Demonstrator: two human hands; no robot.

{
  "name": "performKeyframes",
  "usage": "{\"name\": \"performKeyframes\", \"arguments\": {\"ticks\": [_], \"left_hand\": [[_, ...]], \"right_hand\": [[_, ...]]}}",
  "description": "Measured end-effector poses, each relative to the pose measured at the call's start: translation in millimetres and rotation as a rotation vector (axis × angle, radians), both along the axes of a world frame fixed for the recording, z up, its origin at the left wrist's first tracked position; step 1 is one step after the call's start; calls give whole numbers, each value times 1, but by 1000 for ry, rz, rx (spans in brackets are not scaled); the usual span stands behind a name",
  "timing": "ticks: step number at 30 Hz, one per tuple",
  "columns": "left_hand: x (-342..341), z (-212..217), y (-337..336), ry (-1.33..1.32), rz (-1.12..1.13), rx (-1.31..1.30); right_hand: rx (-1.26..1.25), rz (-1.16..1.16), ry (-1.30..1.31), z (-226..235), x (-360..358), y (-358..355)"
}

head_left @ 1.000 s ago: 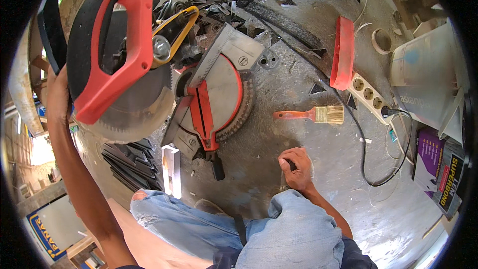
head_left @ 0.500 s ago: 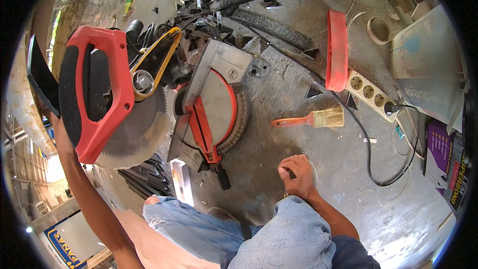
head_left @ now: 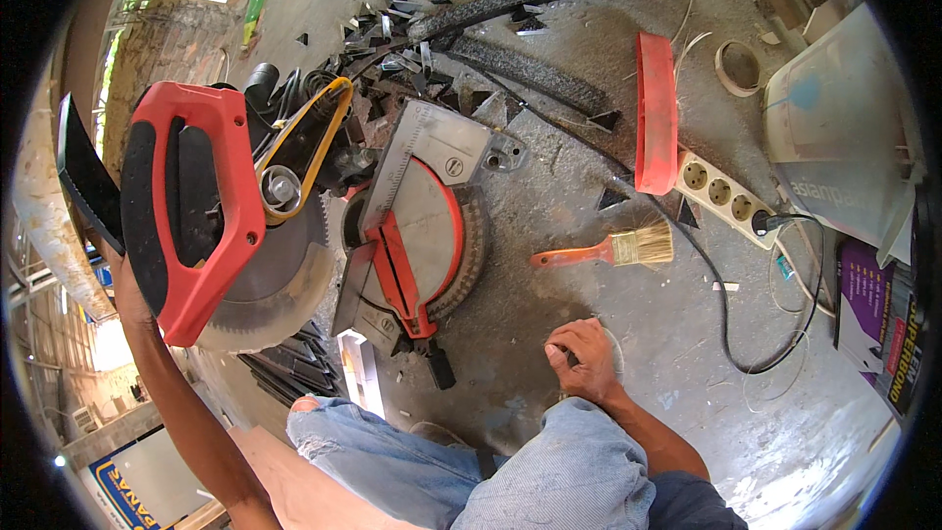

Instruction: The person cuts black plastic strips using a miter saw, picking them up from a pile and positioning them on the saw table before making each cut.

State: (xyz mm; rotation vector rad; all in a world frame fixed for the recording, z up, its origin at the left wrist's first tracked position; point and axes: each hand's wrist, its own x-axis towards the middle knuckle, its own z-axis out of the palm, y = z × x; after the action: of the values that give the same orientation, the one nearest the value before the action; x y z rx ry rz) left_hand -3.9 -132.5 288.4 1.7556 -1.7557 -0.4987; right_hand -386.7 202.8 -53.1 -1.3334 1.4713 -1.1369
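At the far left, my left hand (head_left: pixel 134 296) is closed on a black strip (head_left: pixel 86 172) that rises up beside a miter saw's red and black handle (head_left: pixel 231 182). The handle hides most of its fingers. The toothed round blade (head_left: pixel 265 299) hangs raised, to the left of the saw's round table (head_left: pixel 424 226) with its red slotted insert. By my right knee, my right hand (head_left: pixel 586 358) is curled with its fingers drawn in, and nothing shows in it. Beyond it a paintbrush (head_left: pixel 603 248) with an orange handle and pale bristles lies on the floor.
Black offcuts (head_left: pixel 422 64) lie scattered behind the saw. Dark strips (head_left: pixel 289 363) are stacked by my left knee. Toward the right are a red plastic piece (head_left: pixel 655 113), a power strip (head_left: pixel 724 198) with a looping black cord, a grey bucket (head_left: pixel 834 128) and a purple-black box (head_left: pixel 873 314).
The view has tilted a little, so the saw and floor things sit slightly lower in the picture. Both hands keep the same pose, the left still on the black strip.
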Motion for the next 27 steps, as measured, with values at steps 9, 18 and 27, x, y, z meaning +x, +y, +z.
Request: {"name": "performKeyframes", "arguments": {"ticks": [9, 18, 27], "left_hand": [[-4, -5, 4, -30, -19, 7], [-50, -8, 12, 16, 79, 113], [-83, 0, 21, -26, 33, 126]], "right_hand": [[-6, 0, 11, 0, 1, 1], [-9, 0, 26, 0, 0, 2], [-37, 29, 74, 4, 2, 1]]}}
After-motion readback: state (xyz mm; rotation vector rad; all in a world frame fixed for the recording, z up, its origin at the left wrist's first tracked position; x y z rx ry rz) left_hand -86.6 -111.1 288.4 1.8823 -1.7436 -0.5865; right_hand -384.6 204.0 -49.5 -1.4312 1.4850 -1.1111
